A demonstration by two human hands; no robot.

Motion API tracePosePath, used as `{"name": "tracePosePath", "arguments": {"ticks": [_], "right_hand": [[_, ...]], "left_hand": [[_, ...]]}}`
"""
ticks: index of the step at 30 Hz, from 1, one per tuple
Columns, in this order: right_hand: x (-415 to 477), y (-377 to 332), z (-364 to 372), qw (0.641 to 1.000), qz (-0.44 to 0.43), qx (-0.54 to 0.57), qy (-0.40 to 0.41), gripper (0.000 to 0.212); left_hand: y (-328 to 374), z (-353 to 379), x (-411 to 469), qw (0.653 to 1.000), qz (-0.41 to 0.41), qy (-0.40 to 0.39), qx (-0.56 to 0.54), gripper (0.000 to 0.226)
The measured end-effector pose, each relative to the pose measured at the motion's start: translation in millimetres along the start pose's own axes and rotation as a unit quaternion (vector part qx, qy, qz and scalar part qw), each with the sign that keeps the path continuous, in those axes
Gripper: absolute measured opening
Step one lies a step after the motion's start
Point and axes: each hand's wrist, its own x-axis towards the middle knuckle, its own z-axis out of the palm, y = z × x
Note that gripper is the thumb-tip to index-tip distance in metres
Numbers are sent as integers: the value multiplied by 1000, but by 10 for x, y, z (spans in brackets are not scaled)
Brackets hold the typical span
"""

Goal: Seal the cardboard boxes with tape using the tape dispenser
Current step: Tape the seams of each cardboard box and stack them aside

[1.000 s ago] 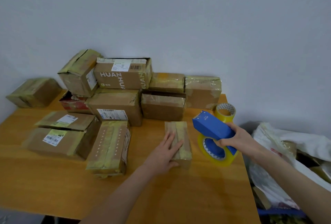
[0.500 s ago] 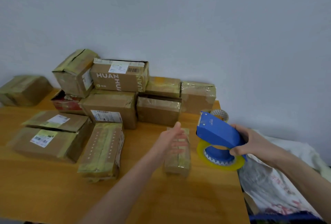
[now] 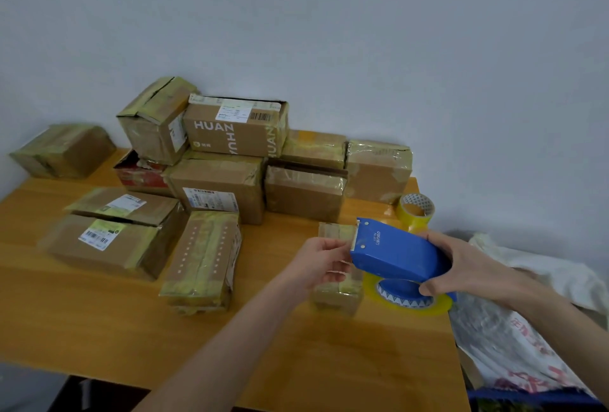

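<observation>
Where hands [image 3: 389, 266] meet, boxes [image 3: 224, 161] crowd behind.

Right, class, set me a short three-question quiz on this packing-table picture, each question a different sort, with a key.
1. True or false: the right hand holds the blue tape dispenser above the table.
2. Multiple choice: where is the left hand? A) flat on the HUAN box B) at the dispenser's front edge, over the small box C) on the spare tape roll.
3. Fill in: the spare tape roll stands near the table's far ____ corner.

Key: 1 true; 2 B; 3 right.
</observation>
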Motion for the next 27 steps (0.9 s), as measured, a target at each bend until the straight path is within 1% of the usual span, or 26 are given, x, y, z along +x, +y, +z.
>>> {"name": "tracePosePath", "arguments": {"ticks": [3,5,6,9,10,12,14,16,17,24,27], "right_hand": [[20,0,21,1000,-5,-4,-2,73],[31,3,32,1000,-7,0,-5,72],[36,5,40,1000,-6,1,-5,72],[51,-20,83,1000,-11,-6,-8,73],[51,-34,102,1000,-15,-14,-5,73],[51,-57,129,999,-27,-46,5,73],[60,-74,151,993,-38,-114,9,72],[77,-85,168,983,-43,-178,4,70],[81,-85,174,981,-43,-190,1,70],[44,35,235,980,-45,-190,-35,69],[-54,163,128,980,-26,-198,-21,66]], "left_hand": [[-6,-13,-10,999,-25,2,-22,31],[-4,-17,-21,999,-31,12,-21,36],[-4,-15,-28,999,-28,23,-17,33],[-27,-26,-28,997,-9,72,13,12],[-37,-36,-19,996,-5,87,30,10],[-63,-59,0,992,-1,109,64,12],[-93,-76,15,988,-9,125,94,11],[-126,-99,18,986,-24,133,100,8],[-141,-116,17,986,-29,135,97,8],[-270,-223,-101,983,-46,129,118,7],[-344,-483,-147,977,-41,163,128,11]]}}
